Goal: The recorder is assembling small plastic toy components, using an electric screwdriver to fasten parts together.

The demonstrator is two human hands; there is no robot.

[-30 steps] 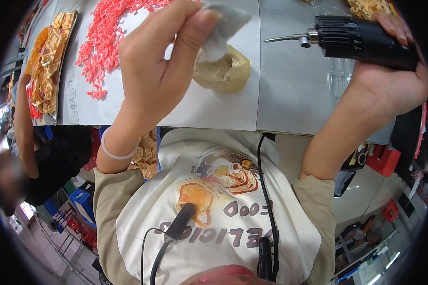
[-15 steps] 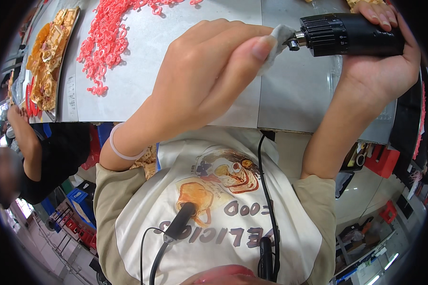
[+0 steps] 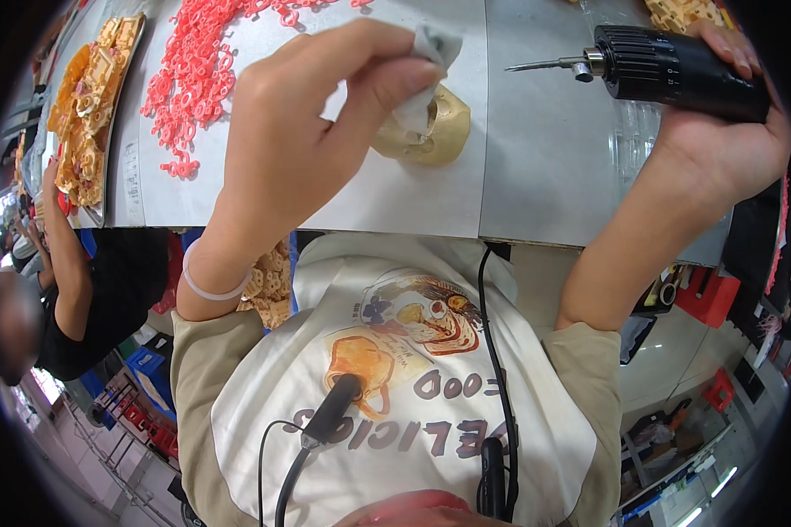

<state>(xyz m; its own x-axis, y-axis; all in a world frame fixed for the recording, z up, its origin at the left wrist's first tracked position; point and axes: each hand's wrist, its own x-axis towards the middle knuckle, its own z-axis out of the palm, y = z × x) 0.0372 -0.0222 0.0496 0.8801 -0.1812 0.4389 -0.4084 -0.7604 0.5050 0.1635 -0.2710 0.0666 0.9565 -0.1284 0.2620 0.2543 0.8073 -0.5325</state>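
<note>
cloth (image 3: 426, 66), a small grey scrap, is pinched between the thumb and fingers of the left hand (image 3: 312, 132) and pressed onto the tan rounded piece (image 3: 431, 132) lying on the table just under the fingertips. half a second ago the same hand had the cloth up at the tip of the black rotary tool (image 3: 668, 66); now it has dropped away from the tip, and the bare bit points toward it across a gap. right hand (image 3: 721, 140) is clenched around the tool body as before. grey metal table (image 3: 536, 176) carries a heap of pink plastic parts (image 3: 193, 75) beyond the left hand and an orange-filled tray (image 3: 88, 114) further left. another person's arm (image 3: 66, 263) leans at the table's left edge.
</note>
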